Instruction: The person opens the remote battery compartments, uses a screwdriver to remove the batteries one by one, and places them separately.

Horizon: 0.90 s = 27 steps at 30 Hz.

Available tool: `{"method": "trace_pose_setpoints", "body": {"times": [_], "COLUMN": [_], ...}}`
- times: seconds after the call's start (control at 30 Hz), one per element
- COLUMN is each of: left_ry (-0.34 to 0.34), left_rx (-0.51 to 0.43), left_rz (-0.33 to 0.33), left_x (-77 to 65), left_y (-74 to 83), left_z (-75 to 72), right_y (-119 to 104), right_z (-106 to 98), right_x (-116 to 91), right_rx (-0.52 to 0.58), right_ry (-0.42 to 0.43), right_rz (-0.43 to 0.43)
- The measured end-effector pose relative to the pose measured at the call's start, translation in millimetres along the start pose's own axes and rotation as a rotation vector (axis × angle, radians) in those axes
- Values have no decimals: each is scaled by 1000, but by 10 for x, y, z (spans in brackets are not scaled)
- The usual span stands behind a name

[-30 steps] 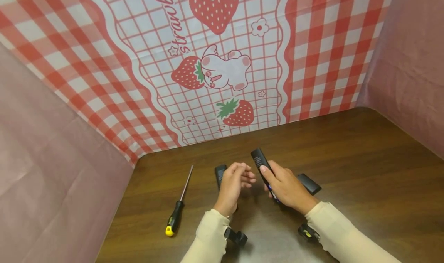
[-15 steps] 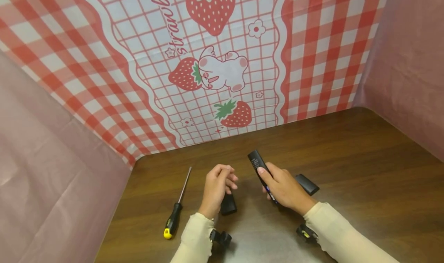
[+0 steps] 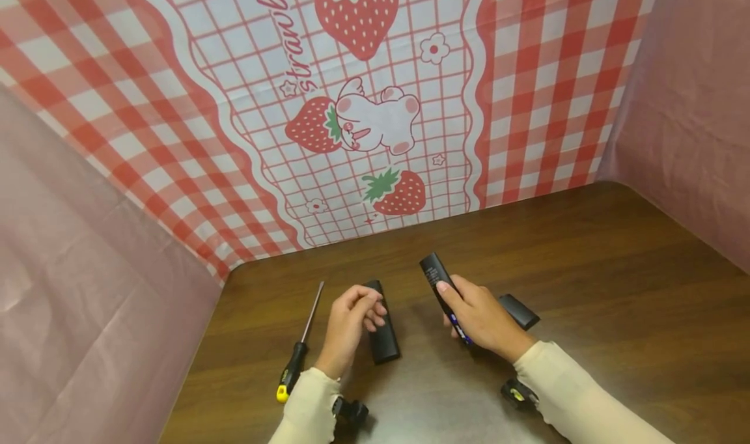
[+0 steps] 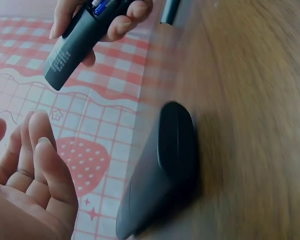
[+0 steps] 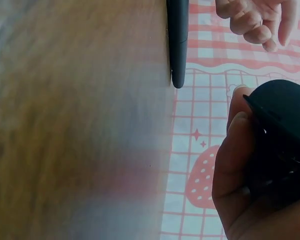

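Strawberry-printed cloth [image 3: 363, 118] in red and white checks hangs beyond both hands, its printed border wavy, with plain pink fabric [image 3: 691, 105] creased softly at either side. Brown wood-grain tabletop [image 3: 586, 249] spreads beneath the hands, faintly glossy in front of them.

Raised above it, the right hand [image 3: 483, 314] grasps a slim black remote [image 3: 435, 269], thumb along the back, the far end tilting toward the left hand [image 3: 348, 323]. That left hand is released: its fingers curl loosely around nothing. Blue batteries [image 4: 102, 6] show in the uncovered compartment, close to the right hand's fingers. For this handling, a firm hold low on the casing seems best, back kept upward so that the cells stay seated, while the free left hand could steady the far end. Pressing on exposed cells or contacts would be worth avoiding.

Just right of the left hand lies a second black remote [image 3: 385, 341], long, smooth and round-edged, partly hidden by the fingers in the head view. Beyond the right wrist rests a short, slightly curved black piece [image 3: 519, 310], probably the battery cover; its thin plastic likely wants gentle, level pressure. Left of the left hand, a screwdriver [image 3: 293, 369] pairs a slender metal shaft with a black-and-yellow handle.
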<state>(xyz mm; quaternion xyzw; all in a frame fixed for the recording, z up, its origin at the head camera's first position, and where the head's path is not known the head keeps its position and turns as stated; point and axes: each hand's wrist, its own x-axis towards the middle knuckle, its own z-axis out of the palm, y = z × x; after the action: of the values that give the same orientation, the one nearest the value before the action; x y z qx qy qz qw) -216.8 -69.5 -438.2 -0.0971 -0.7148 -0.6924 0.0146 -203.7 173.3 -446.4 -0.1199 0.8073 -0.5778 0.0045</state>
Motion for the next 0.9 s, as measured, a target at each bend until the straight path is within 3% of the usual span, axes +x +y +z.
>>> {"method": "trace_pose_setpoints", "body": {"times": [0.3,0.47,0.63,0.9], "left_ry": [-11,0,-1,28], "left_rx": [222,306,348,333], "left_rz": [41,16,13,22], "left_x": [-42,-122,-172,-197], "left_y": [14,-12,-47,-89], "left_z": [-223,-315,-360,-483], "right_y": [9,29,47,50], "right_z": [3,-1,-24,-25], "right_x": [-5,-26,-34,-14], "right_rx": [24,31,17,22], "right_ry": [-13,-34,-39,-42], "right_rz": [5,4,9,-4]}}
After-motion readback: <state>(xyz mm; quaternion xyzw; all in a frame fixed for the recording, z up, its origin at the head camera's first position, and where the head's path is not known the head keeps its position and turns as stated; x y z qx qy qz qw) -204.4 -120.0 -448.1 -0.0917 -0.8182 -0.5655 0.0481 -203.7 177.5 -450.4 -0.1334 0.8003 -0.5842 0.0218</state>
